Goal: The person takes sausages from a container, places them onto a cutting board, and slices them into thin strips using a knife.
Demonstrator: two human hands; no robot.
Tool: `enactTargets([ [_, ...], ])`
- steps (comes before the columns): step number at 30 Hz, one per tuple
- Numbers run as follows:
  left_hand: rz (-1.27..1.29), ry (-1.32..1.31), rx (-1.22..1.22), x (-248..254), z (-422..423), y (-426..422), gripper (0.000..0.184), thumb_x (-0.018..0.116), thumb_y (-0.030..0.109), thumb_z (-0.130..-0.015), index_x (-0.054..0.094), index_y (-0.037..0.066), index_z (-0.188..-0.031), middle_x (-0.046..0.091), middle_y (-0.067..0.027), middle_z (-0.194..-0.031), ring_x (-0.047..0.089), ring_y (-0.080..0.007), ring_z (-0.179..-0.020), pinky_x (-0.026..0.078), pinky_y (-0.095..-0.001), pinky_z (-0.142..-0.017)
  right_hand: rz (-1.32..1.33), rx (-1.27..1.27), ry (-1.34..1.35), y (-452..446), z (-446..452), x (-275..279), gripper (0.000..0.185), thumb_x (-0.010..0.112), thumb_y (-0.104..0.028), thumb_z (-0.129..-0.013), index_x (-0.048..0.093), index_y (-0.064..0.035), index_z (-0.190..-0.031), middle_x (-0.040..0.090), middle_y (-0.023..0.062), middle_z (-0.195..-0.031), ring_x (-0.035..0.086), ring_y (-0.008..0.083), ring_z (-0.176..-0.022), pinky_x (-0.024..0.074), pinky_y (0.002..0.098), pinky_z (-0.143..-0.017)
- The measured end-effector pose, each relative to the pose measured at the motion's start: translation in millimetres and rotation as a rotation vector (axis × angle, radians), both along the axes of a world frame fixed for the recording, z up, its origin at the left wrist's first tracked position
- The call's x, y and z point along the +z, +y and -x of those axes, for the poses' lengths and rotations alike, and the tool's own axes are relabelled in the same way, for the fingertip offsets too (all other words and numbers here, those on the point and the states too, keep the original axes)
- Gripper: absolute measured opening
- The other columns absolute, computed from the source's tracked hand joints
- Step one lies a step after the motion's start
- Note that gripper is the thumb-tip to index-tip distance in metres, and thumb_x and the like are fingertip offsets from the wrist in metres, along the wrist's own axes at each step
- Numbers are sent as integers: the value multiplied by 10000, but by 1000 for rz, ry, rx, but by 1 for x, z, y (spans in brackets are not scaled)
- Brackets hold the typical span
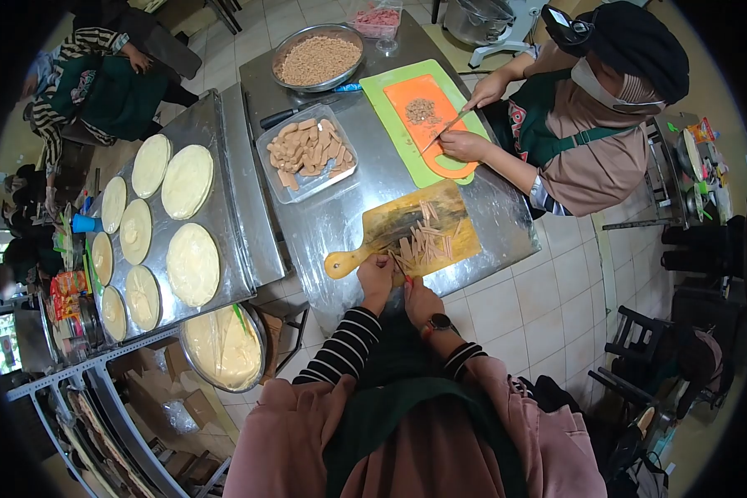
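On the steel table lies a yellow-brown wooden cutting board [382, 226] with a round-ended handle at its left. Thin pinkish-brown sausage strips [427, 242] are scattered over its right half. My right hand [423, 302], with a watch at the wrist, is closed around the red handle of a knife [399, 267] at the board's near edge. The blade points up and left, toward my left hand [377, 277]. That hand is closed with its fingertips together beside the blade, at the near edge of the board; what they pinch is too small to make out.
Opposite right, a co-worker [598, 124] cuts brown pieces on an orange board [404, 91] over a green one [379, 101]. A plastic tub [284, 187] of sausage pieces and a metal bowl [358, 65] of chopped bits stand behind. Leftward, a steel table [216, 149] carries several dough rounds.
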State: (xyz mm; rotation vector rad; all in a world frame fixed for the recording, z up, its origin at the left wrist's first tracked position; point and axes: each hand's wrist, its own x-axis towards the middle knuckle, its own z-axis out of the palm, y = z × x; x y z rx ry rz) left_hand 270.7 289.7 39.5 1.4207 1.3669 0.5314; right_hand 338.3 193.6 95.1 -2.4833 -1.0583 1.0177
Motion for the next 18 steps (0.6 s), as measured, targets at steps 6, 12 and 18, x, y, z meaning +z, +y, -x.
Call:
enactTargets([
  [6,-105,71,11,9,-2,0,89,628,57,-700,620,-27,-729,605,-72,-601,564,-118,-511,445,-240,-485,48,-26,33,6,0,-1,298,354,-294,-893,437,-8,-916,589,223,-757,576,389,-710,452,476,-642],
  [12,-31,76,32,11,-2,1,103,634,70,-697,621,-27,-731,609,-72,-608,569,-123,-524,451,-241,-510,74,-10,-9,-21,-1,-4,286,355,-306,-892,428,-35,-945,593,217,-736,581,384,-700,453,479,-626],
  [18,-29,100,28,4,-2,1,141,659,126,-686,628,-4,-729,627,-110,-645,613,-199,-581,475,-295,-571,26,23,-130,-32,-6,-5,277,372,-305,-887,430,-46,-966,598,204,-751,584,377,-700,455,470,-624],
])
